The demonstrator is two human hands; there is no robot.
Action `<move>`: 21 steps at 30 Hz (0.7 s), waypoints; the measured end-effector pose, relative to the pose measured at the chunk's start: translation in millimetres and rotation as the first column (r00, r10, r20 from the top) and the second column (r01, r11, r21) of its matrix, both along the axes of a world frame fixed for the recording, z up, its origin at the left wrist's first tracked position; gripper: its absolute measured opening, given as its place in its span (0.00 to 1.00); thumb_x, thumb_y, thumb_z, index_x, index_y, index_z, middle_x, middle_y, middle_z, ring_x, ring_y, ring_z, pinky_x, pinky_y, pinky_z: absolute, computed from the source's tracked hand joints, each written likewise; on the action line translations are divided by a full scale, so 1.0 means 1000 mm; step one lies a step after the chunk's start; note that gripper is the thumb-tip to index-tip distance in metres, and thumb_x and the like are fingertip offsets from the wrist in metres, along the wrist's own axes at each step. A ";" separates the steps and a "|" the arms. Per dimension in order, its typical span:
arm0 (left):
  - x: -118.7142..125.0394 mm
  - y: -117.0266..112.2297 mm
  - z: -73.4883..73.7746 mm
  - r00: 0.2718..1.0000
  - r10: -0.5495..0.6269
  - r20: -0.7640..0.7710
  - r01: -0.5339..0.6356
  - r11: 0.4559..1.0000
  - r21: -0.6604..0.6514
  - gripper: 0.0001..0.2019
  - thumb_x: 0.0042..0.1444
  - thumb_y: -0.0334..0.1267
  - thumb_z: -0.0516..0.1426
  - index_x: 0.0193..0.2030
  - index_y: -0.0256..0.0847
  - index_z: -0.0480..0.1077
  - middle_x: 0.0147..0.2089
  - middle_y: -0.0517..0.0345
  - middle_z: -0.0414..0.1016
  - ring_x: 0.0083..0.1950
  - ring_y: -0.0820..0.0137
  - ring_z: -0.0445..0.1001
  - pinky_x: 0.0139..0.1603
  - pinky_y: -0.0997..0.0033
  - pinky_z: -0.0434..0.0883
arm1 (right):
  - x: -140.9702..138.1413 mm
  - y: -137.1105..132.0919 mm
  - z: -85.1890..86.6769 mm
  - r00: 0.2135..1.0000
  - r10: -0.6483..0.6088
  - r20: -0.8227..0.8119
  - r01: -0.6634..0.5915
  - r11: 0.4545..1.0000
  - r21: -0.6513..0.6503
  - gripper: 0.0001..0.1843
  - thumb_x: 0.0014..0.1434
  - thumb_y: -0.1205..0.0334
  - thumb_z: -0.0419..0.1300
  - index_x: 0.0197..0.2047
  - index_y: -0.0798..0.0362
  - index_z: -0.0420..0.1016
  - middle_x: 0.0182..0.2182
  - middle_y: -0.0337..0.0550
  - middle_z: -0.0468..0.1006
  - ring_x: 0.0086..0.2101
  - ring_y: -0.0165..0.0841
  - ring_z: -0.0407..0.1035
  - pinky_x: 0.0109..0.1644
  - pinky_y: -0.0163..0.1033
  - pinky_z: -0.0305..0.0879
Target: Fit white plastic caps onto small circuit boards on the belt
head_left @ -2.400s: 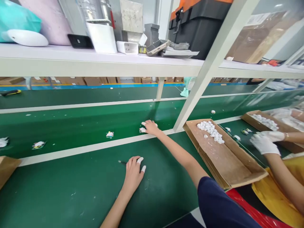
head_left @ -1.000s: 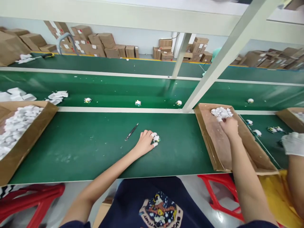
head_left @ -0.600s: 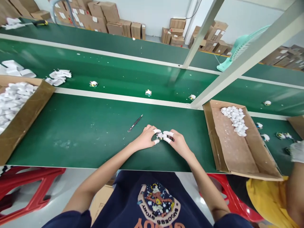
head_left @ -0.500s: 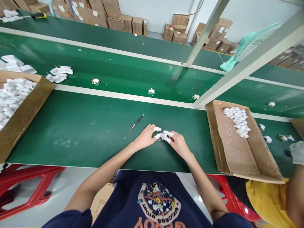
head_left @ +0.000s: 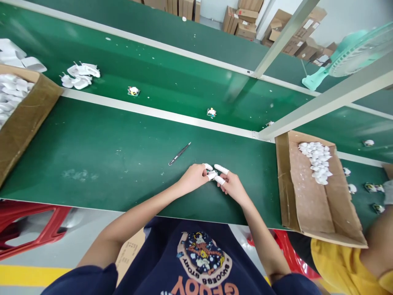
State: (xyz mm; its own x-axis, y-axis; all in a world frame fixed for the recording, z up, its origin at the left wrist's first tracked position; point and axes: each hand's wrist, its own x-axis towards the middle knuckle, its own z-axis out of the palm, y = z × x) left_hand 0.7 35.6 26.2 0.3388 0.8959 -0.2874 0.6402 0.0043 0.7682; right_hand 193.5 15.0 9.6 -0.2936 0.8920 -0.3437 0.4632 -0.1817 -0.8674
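Nearest to the body, in front of the black tweezers and to their right, a small circuit board is handled low over the green worktable. By the left hand the board is pinched narrowly, between thumb and index finger. The right hand is placed at the opposite edge, its thumb and index finger a little parted; whether the board is gripped by them or only touched cannot be told. White finger cots are worn, and most of the board is covered by them.

For such fine work, the board is best steadied by the left hand, while small, even pressure is given by the right. It is better that the edges are held than the components, because these could be bent or loosened. The fingertips should be opened briefly, so that the surface can be inspected. The tweezers can be taken if the cots are too thick.

Well to the right of the tweezers, white plastic parts are contained in a cardboard box. Beyond the tweezers, on the green conveyor strip, a second board is seen to the right and a third board to the left.
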 end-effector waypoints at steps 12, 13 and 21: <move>-0.003 0.003 -0.004 0.991 0.007 0.135 0.015 0.986 -0.165 0.02 0.52 0.33 0.56 0.31 0.37 0.69 0.22 0.65 0.71 0.18 0.77 0.66 0.24 0.76 0.62 | 0.001 0.021 0.009 0.975 -0.045 -0.219 -0.045 0.919 -0.391 0.29 0.50 0.48 0.67 0.48 0.55 0.63 0.23 0.41 0.78 0.21 0.33 0.74 0.24 0.34 0.73; -0.003 0.003 -0.005 0.990 0.009 0.141 0.016 0.984 -0.176 0.03 0.52 0.34 0.56 0.30 0.38 0.68 0.20 0.66 0.69 0.17 0.76 0.65 0.24 0.76 0.62 | 0.001 0.020 0.010 0.975 -0.044 -0.217 -0.045 0.919 -0.392 0.29 0.50 0.48 0.67 0.48 0.55 0.62 0.23 0.40 0.78 0.21 0.33 0.74 0.23 0.34 0.73; -0.003 0.011 -0.003 0.983 -0.034 0.181 0.068 0.981 -0.181 0.08 0.51 0.32 0.53 0.36 0.36 0.71 0.17 0.65 0.70 0.18 0.74 0.69 0.24 0.76 0.63 | -0.005 0.020 0.019 0.978 -0.047 -0.201 -0.034 0.923 -0.383 0.30 0.49 0.45 0.67 0.46 0.54 0.62 0.20 0.37 0.77 0.19 0.33 0.74 0.22 0.33 0.71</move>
